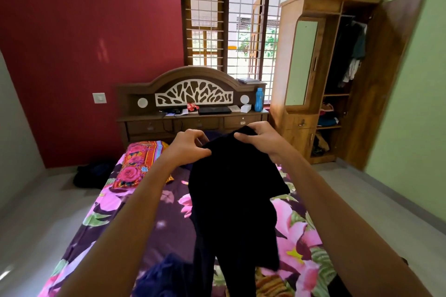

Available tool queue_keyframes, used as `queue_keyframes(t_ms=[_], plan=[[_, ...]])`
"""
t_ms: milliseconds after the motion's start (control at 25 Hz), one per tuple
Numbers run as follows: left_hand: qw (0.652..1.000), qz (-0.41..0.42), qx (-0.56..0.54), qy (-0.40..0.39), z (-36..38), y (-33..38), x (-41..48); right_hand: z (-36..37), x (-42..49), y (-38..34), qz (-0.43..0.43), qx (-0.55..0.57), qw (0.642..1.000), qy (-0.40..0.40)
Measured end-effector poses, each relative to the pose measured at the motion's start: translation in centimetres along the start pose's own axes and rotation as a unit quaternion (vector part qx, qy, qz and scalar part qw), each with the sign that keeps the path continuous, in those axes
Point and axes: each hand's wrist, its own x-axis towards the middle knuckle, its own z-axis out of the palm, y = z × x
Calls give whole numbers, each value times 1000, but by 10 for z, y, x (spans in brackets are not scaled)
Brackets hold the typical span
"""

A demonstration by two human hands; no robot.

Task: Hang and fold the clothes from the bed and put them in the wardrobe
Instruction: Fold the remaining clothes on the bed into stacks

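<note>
**Both hands holding a black garment up over the bed**

The left hand (190,146) and the right hand (261,140) are gripping the top edge of a black garment (234,190), fingers curled and clamped on the cloth. The left is at eleven o'clock of the garment and the right at one o'clock. The garment is hanging over the bed (169,214). A dark blue cloth (166,277) is lying at seven o'clock of it. The wardrobe (301,132) is standing at two o'clock of the view with its door open.
</note>
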Motion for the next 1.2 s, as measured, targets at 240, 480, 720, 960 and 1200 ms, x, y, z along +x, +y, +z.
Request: queue_keyframes(t_ms=[240,480,720,960,1200], plan=[[977,-123,-164,-62,7,-12,-2,11,11,2,13,-66,997,26],[927,-139,-282,-203,22,-19,-8,26,16,8,-13,-128,991,35],[962,-71,-129,-230,32,-30,-3,29,9,12,-43,-188,981,-19],[954,-56,-238,-172,26,-36,-6,13,6,9,-35,-221,971,-88],[983,7,10,-181,40,-35,-7,25,4,5,-112,-315,938,-95]])
